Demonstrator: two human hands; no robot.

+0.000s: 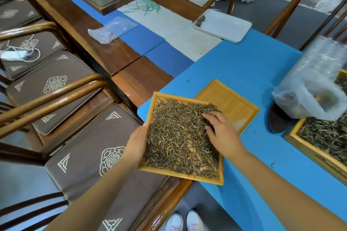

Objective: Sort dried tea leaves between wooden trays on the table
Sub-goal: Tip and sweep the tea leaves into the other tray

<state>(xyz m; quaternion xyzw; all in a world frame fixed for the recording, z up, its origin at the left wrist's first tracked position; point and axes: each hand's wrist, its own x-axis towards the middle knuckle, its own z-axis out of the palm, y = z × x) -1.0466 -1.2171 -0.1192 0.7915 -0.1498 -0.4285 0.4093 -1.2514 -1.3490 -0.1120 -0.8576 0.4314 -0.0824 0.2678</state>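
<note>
- Blue mat (253, 73) covers the near end of the table
- Wooden tray (180, 174) full of dried tea leaves (176, 137), overhanging the mat's edge, far corner overlapping a second tray (231, 97)
- Third tray (300, 144) with leaves at right, part under a plastic bag (319, 80)
- Left hand (136, 144) grips full tray's left rim
- Right hand (221, 129) on the leaves, fingers bent into them
</note>
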